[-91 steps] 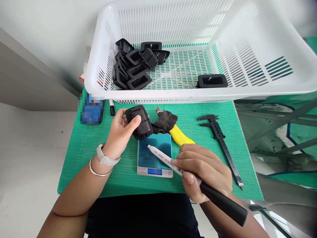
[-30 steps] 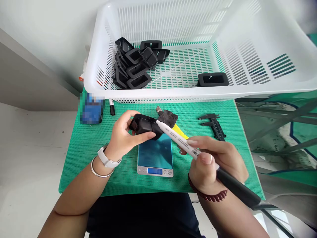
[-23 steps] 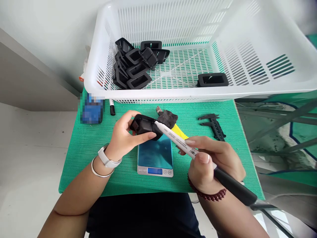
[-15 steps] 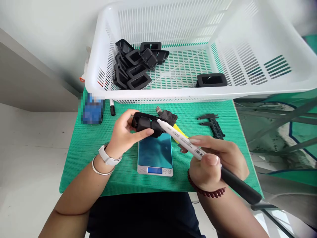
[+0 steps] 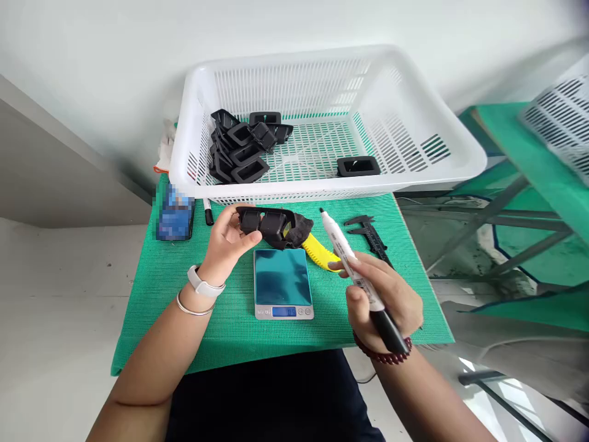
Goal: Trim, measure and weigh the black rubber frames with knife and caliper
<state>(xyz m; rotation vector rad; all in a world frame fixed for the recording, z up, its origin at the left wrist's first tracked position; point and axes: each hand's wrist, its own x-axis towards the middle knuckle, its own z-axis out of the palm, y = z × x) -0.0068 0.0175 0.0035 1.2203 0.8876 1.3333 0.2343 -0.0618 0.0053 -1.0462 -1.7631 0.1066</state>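
My left hand (image 5: 232,236) is closed on a black plastic frame part (image 5: 271,226), its thumb pressed against the near side, over the far edge of a small digital scale (image 5: 281,276). My right hand (image 5: 381,291) grips a white marker (image 5: 347,255), whose black tip points up and left, apart from the part; a black cap sits on its rear end. Beyond the black part lies a yellow-handled knife (image 5: 319,253) with dark cloth-like wrapping (image 5: 301,229). The black caliper (image 5: 370,238) rests on the green mat right of the marker's tip.
A large white plastic basket (image 5: 294,191) stands at the back, with several black frame parts (image 5: 248,150) heaped at its left and one (image 5: 359,166) at the right. A second marker (image 5: 208,215) and a partly blurred blue object (image 5: 175,215) lie on the green mat (image 5: 184,344) at left.
The marker has drawn back from the black part, and its tip now points more upward. My left hand still holds the part, turned slightly. The view has shifted, showing more of the right side.
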